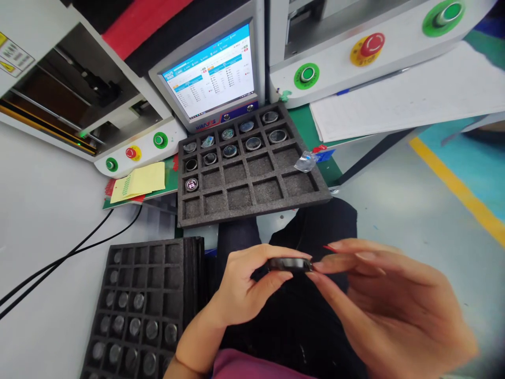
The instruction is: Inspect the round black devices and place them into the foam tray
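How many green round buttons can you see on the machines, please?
4: two on the left machine's panel, and; two on the right machine, and. More may be out of frame.

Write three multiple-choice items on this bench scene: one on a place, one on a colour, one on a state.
1. Where is the black disc?
A. In the upper tray
B. Between the fingertips of both hands
C. On the paper

2. What colour is the notepad left of the upper tray?
A. Yellow
B. Blue
C. White

3. How full is the upper tray?
A. Every cell filled
B. Only cells near the screen filled
C. No cell filled

Answers:
1 B: the left hand and right hand pinch it above the lap.
2 A: it is pale yellow.
3 B: parts sit in the far rows and left column; the rest show bare foam.
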`<state>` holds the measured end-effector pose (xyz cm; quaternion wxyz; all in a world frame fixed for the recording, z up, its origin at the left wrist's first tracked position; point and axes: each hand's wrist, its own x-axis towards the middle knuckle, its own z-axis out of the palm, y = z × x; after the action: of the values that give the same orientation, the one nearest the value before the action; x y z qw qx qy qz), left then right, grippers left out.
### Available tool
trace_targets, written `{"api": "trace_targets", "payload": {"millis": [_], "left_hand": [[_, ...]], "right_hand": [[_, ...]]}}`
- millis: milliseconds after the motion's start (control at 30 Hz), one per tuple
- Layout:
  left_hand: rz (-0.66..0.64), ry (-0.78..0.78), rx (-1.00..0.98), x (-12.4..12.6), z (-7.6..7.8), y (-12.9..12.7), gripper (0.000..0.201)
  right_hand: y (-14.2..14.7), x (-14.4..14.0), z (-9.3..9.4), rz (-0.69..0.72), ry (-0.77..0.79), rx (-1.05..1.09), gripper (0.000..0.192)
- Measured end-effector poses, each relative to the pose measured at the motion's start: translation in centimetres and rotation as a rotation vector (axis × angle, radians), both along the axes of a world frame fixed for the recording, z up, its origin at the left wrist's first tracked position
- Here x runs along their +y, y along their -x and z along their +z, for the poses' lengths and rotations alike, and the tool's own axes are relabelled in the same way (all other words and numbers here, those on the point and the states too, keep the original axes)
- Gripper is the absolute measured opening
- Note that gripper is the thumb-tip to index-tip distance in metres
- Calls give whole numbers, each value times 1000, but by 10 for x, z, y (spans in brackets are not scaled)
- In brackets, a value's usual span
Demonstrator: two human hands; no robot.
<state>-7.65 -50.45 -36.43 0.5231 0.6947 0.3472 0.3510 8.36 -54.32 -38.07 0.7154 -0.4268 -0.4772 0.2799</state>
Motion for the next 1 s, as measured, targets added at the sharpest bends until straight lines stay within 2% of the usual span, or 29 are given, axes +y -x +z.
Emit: {"api": "trace_targets", "payload": {"millis": [167, 233, 333, 400, 433, 500, 633, 733, 800, 867, 1000], "left_hand": [[36, 34, 25, -1, 1, -4, 24], [102, 93, 12, 0, 0, -7, 22], [382, 210, -85, 8, -7, -9, 17], [564, 289, -168, 15, -13, -7, 17], [606, 331, -194, 18, -17, -6, 17], [603, 423, -226, 22, -21, -5, 18], [524, 565, -304, 19, -20, -7, 21], [497, 624, -374, 16, -14, -9, 27], [484, 646, -399, 15, -11, -8, 29], [476, 628, -372, 15, -10, -6, 26], [487, 628, -346, 13, -13, -6, 32]], "right_hand": [[3, -1, -5, -34, 1, -64, 57], [5, -4, -5, -30, 13, -87, 54], [1, -2, -8, -26, 23, -141, 44], [-11, 15, -16, -124, 52, -181, 34], [-20, 30, -21, -199, 80, -193, 30], [-40, 70, -35, -294, 147, -177, 27], [-73, 154, -60, -290, 289, -169, 38], [-79, 186, -67, -258, 391, -177, 48], [-77, 191, -65, -223, 448, -160, 49], [-72, 183, -56, -198, 469, -116, 48], [-54, 138, -19, -175, 371, -5, 47]]}}
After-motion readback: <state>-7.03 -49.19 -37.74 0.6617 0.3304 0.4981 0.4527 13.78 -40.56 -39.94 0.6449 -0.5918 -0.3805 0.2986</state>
